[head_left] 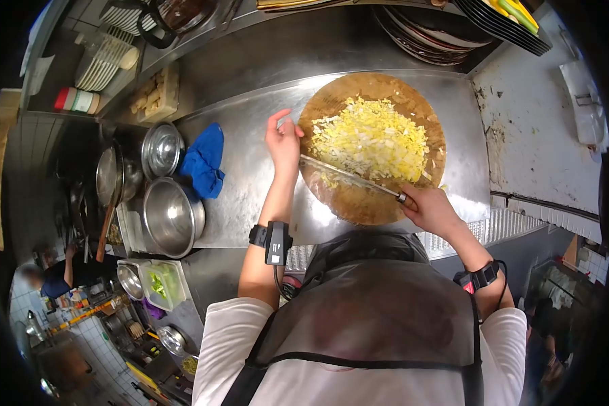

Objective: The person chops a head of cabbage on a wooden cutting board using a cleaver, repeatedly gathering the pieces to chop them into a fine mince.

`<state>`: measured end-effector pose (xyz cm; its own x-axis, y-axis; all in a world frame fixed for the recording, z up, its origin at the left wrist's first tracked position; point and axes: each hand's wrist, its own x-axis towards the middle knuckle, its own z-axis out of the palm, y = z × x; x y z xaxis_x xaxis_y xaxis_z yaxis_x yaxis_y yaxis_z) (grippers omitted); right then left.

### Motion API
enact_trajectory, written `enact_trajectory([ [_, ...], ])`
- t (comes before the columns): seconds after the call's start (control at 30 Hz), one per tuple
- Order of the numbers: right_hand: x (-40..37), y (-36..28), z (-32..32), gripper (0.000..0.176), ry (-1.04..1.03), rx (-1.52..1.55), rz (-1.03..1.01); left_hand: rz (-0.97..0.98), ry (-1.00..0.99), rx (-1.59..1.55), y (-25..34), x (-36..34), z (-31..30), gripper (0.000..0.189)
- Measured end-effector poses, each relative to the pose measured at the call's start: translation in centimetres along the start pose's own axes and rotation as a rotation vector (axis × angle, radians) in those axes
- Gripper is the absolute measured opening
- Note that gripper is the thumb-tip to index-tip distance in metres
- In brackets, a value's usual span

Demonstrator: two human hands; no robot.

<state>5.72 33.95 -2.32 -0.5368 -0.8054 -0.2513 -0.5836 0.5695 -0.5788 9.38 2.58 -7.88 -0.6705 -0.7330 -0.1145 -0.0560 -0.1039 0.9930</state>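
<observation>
My right hand (432, 208) is wrapped round the handle of a kitchen knife (348, 177). Its long blade lies across the near part of a round wooden chopping board (331, 199), tip toward the left. Finely chopped yellow and white leaf vegetable, looking like napa cabbage (375, 139), is heaped on the board beyond the blade. At the board's left edge, close to the knife tip, is my left hand (284, 141). Its index finger is stretched out, the other fingers are loosely bent, and nothing shows in it.
Left on the steel counter (247, 203) lie a blue cloth (203, 162) and metal bowls (172, 216). Stacked plates (426, 37) stand behind the board; a black tray (504, 27) sits above right. A tub of green pieces (162, 285) is lower left. Another person (61, 277) is far left.
</observation>
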Motion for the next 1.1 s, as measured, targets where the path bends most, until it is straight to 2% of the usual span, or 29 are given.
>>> enact_trajectory([
  [0.17,-1.5,-1.4,1.1,0.022,0.012,0.095,0.053,0.029,-0.037,0.007,3.4,-0.2,0.1,0.015],
  [0.23,-0.9,-2.6,2.1,0.024,-0.031,0.237,0.014,0.019,-0.001,0.069,1.9,1.0,-1.4,0.014],
  [0.33,0.3,-2.9,5.2,0.024,0.026,0.296,0.004,-0.006,0.099,0.151,0.3,2.9,-1.8,0.011],
  [0.37,0.8,-2.9,4.8,0.027,-0.033,0.335,0.054,0.032,0.095,0.127,-0.6,4.0,-1.4,0.01],
  [0.43,1.4,-2.7,4.8,0.029,-0.009,0.363,0.098,0.14,0.098,0.06,-1.4,5.8,0.6,0.008],
  [0.57,1.4,-2.0,3.9,0.037,0.101,0.391,0.209,0.092,0.069,0.118,-0.8,7.8,6.6,0.008],
  [0.6,1.2,-1.7,3.9,0.037,0.107,0.385,0.211,0.09,0.033,0.104,-0.8,8.1,7.9,0.008],
  [0.67,0.3,-1.6,3.9,0.026,0.29,0.314,0.145,0.088,-0.006,0.087,0.0,7.6,9.2,0.008],
  [0.7,-0.5,-1.6,3.3,0.026,0.295,0.31,0.149,0.089,-0.062,0.064,0.2,7.2,9.6,0.008],
  [0.77,-2.3,-2.6,0.7,0.028,0.216,0.223,0.281,0.063,-0.12,0.013,2.5,5.5,10.2,0.008],
  [0.8,-2.9,-2.2,0.2,0.028,0.214,0.225,0.289,0.055,-0.125,0.014,3.3,4.7,10.3,0.008],
  [0.87,-3.5,-0.9,-0.8,0.028,0.255,0.016,0.229,0.071,-0.165,-0.12,4.3,3.7,10.2,0.009],
  [0.93,-3.2,0.3,-1.1,0.028,0.274,-0.023,0.202,0.061,-0.17,-0.135,3.4,3.2,10.0,0.009],
  [1.0,-2.6,1.4,-1.0,0.03,0.187,-0.092,0.173,0.122,-0.081,0.062,0.9,3.5,10.1,0.008],
  [1.03,-2.4,1.5,-0.8,0.032,0.191,-0.117,0.155,0.117,-0.067,-0.061,0.7,3.5,10.2,0.005],
  [1.1,-2.1,2.0,-0.7,0.033,0.174,-0.132,0.163,0.082,-0.07,-0.09,0.2,3.6,10.4,0.005],
])
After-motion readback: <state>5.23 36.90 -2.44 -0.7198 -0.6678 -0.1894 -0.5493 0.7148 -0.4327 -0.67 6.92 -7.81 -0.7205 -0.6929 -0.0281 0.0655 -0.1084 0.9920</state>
